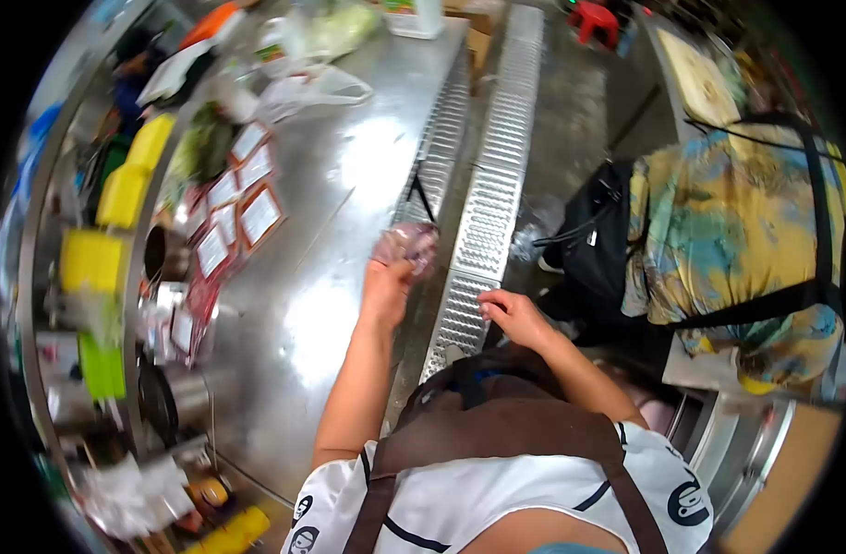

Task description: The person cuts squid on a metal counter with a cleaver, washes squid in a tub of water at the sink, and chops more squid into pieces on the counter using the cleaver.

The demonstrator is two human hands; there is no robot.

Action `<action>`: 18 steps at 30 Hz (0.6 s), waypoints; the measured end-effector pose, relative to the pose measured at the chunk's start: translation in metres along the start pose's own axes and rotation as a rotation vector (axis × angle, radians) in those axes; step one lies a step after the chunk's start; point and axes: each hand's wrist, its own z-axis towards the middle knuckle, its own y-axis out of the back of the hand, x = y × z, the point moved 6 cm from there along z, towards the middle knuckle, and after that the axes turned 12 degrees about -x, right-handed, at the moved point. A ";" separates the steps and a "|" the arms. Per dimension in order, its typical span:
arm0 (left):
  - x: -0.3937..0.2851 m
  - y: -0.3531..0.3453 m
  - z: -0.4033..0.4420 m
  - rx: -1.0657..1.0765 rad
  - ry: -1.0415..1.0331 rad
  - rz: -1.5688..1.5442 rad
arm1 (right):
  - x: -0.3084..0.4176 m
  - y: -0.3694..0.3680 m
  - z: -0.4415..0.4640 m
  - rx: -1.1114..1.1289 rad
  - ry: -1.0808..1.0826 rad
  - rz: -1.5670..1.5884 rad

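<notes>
My left hand [384, 291] is closed around a clear plastic bag [409, 245] with purplish-red contents, which I cannot make out. The bag is just past the edge of the steel table [303, 222], above the gap beside the metal floor grating. Apart from it, my right hand [517, 317] hangs over the grating [489, 222] with its fingers curled in, and nothing shows in it. Across the table, on its left side, lie several flat red packets with white labels [259, 216].
White plastic bags [312, 90] and leafy greens [204, 143] rest on the table. Yellow bins [92, 261] stand on the left shelf. At right is a person in a patterned shirt [728, 231] with a black bag [594, 240]. A red stool [594, 20] stands far back.
</notes>
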 end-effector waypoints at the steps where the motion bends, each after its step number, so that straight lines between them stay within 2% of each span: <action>1: -0.006 -0.007 0.019 0.003 0.001 0.011 | -0.013 0.006 0.006 -0.035 -0.004 -0.009; 4: -0.021 -0.036 0.079 0.072 -0.026 -0.015 | -0.060 0.034 0.018 -0.097 -0.132 -0.020; 6: -0.034 -0.059 0.110 0.116 -0.064 -0.054 | -0.087 0.058 0.014 -0.101 -0.347 -0.109; 7: -0.041 -0.072 0.124 0.162 -0.052 -0.036 | -0.100 0.067 0.007 -0.109 -0.361 -0.106; 9: -0.063 -0.107 0.136 0.162 -0.080 -0.112 | -0.143 0.082 0.006 -0.188 -0.406 -0.311; 12: -0.080 -0.137 0.170 0.233 -0.037 0.003 | -0.186 0.090 -0.005 -0.317 -0.419 -0.229; 13: -0.083 -0.151 0.179 0.272 -0.020 0.014 | -0.185 0.090 -0.010 -0.357 -0.436 -0.220; 15: -0.091 -0.177 0.193 0.311 -0.043 0.042 | -0.171 0.100 -0.014 -0.541 -0.301 -0.528; 16: -0.090 -0.187 0.203 0.295 -0.004 0.055 | -0.166 0.097 -0.020 -0.557 -0.410 -0.483; 18: -0.083 -0.211 0.224 0.327 0.017 0.076 | -0.160 0.095 -0.022 -0.662 -0.347 -0.534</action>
